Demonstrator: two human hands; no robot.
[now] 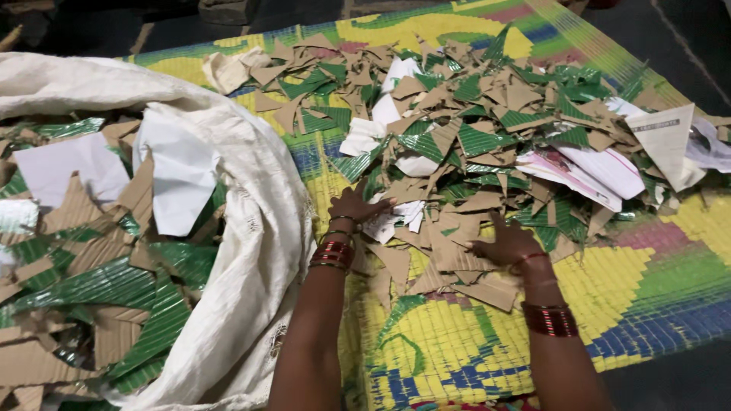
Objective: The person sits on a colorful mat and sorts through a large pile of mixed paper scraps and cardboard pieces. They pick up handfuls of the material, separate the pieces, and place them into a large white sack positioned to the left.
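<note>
I sit at the near edge of a bright woven mat (pixel 670 304), and a big pile of cardboard scraps (pixel 487 137) lies spread over the middle and far side of that mat. The scraps are brown on one face and shiny green on the other, with some white paper bits (pixel 586 171) mixed in. My left hand (pixel 356 207) rests on the near left edge of the pile, fingers spread and flat on the scraps, not closed on anything. My right hand (pixel 506 242) lies on the near middle of the pile, palm down and fingers open, pressing on brown pieces. I think both hands are flat so they can push or gather many pieces at once, since the bits are thin and loose. It may be that a finger hooks under a scrap, but the dim light hides that. Just left of the mat, a white sack (pixel 251 228) lies with its mouth wide open toward the pile, and more of the same scraps (pixel 99 281) are inside it.
</note>
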